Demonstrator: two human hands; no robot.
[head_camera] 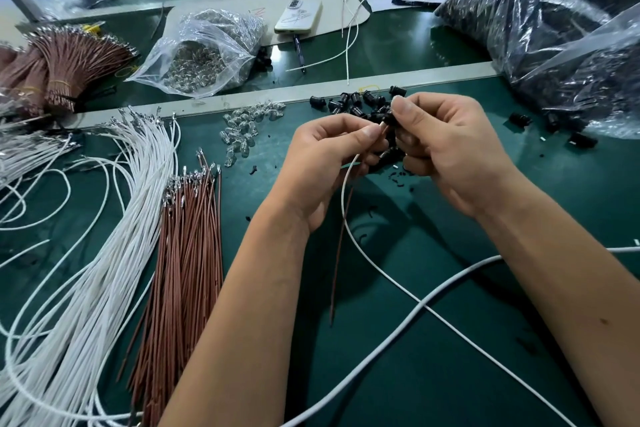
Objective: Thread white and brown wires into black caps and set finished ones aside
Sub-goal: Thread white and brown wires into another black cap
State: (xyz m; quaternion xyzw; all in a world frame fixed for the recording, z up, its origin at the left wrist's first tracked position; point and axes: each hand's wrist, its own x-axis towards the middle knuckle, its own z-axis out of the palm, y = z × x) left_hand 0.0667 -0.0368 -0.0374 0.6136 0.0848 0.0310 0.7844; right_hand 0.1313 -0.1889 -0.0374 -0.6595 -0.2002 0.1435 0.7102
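My right hand [446, 146] pinches a black cap [388, 118] above the green mat [433, 340]. My left hand [329, 156] pinches a white wire [381, 272] and a brown wire [338, 253] by their tips, right at the cap's opening. Both wires hang down from my left hand toward me across the mat. A loose heap of black caps [356, 104] lies just behind my hands. A fan of white wires [114, 218] and a bundle of brown wires [187, 253] lie at the left. Two finished capped wires [349, 31] lie farther back.
Small clear bulbs [242, 132] lie scattered left of the caps. A clear bag of bulbs [204, 48], a phone [299, 15], a pen [299, 52] and tied brown wire bundles [65, 62] sit behind. Big bags of black caps [554, 21] fill the right. A thick white cable [398, 326] crosses the front.
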